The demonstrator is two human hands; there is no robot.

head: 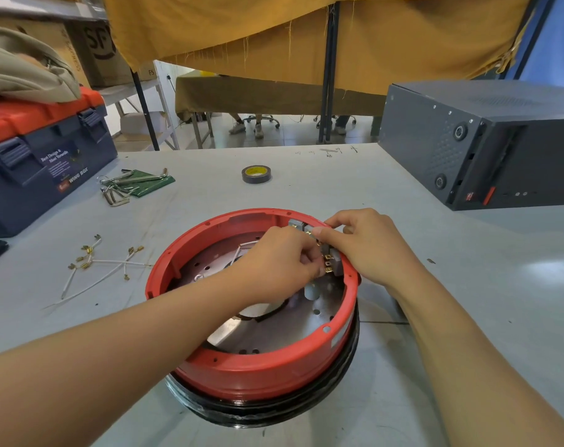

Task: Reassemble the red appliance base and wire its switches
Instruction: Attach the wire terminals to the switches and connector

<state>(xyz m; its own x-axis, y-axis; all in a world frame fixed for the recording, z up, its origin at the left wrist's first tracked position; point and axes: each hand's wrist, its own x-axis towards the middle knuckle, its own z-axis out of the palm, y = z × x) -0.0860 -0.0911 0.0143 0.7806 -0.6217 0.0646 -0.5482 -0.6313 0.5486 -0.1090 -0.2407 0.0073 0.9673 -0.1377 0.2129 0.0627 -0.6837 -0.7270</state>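
Red base (261, 366) sits open side up on the table (451, 285) so its switches (330, 258) on the far right rim face both hands: the right hand (367, 246) pinches them steady while the left hand (274, 262) pinches something unseen at their terminals.

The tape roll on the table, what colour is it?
Black tape roll with a yellow core, head view.

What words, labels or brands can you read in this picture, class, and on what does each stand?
"SF": black mark on the cardboard box on the shelf.
"WING BOX": white print on the toolbox.
"Best Design & Most Versatile": smaller print on the toolbox, only roughly legible.
Fine lines below it: too small to read.
Pen marks on the table: illegible.
Tape roll label: blurred.
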